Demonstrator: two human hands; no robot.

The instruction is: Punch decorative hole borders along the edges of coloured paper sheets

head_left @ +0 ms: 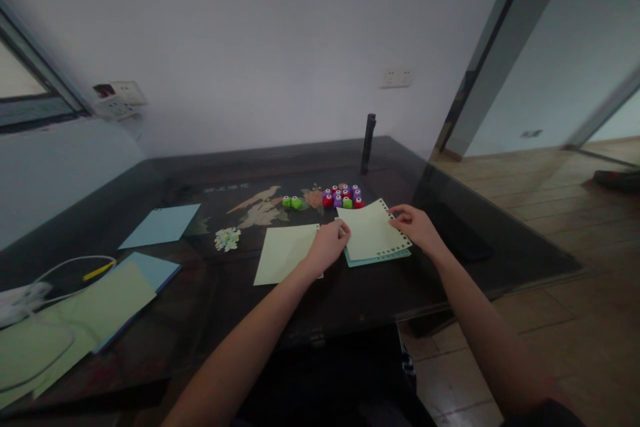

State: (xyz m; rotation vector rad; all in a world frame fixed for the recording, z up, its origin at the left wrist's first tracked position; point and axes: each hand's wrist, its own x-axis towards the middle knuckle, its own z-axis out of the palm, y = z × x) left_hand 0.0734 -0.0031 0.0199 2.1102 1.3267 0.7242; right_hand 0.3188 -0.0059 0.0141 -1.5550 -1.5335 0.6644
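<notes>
My left hand [327,248] has its fingers closed at the left edge of a pale green paper sheet [369,232] with small holes punched along its edges. On the opposite side, my right hand [416,227] pinches that sheet's right edge. The sheet is slightly raised, with a blue-green sheet [356,261] showing beneath it. Another pale green sheet [283,255] lies flat to the left, partly covered by my left hand and wrist. Just beyond the sheets sit several red, purple and green toy pieces with round eyes [344,196].
Two green eyed pieces [293,203] and a heap of small paper bits [227,239] lie on the dark table [215,307]. A blue sheet [163,224], more coloured paper [95,310], a white cable [75,259] and a yellow pen-like item [99,271] are left. A black upright object [369,143] stands behind.
</notes>
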